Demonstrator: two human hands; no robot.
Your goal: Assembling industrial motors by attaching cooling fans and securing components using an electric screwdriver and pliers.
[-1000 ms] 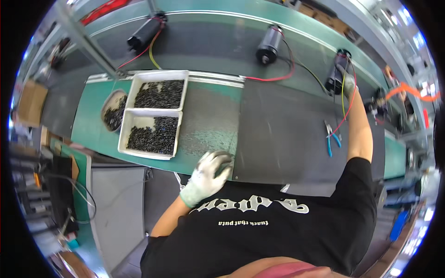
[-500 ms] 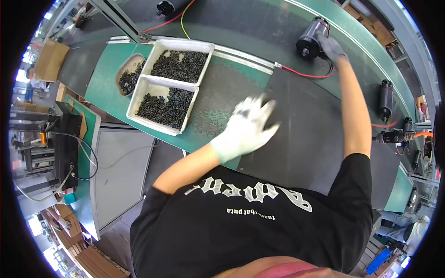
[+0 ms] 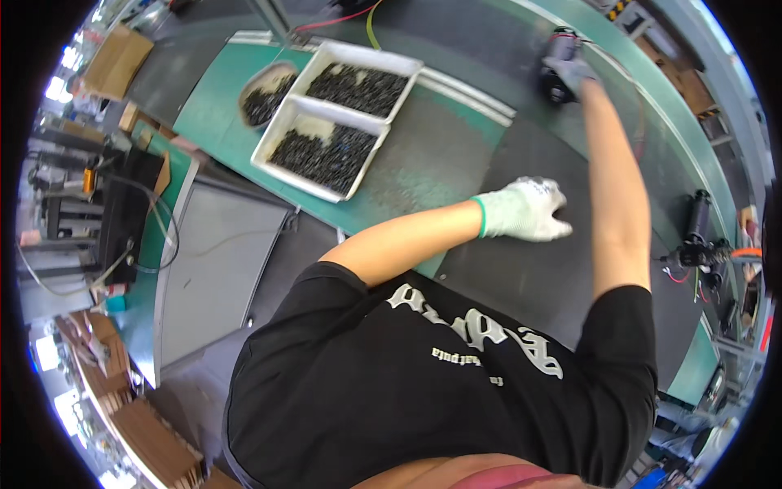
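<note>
My right hand, in a grey glove, reaches to the far side of the bench. Its fingers wrap round the right side of a dark cylindrical electric motor, whose black end points toward me. The palm hides part of the motor's body. My left hand, in a white glove with a green cuff, hovers over the dark mat. Nothing shows in it; the fingers are bent, with a gap between them and the thumb.
Two white trays of small black parts stand on the green bench at left, beside a smaller tub. Another dark motor stands at far right near an orange-hosed tool. A metal post rises at the back.
My left hand has moved right across the mat, and its fingers are more bent. My right hand stays on the motor, which appears turned slightly. The whole view has shifted.
</note>
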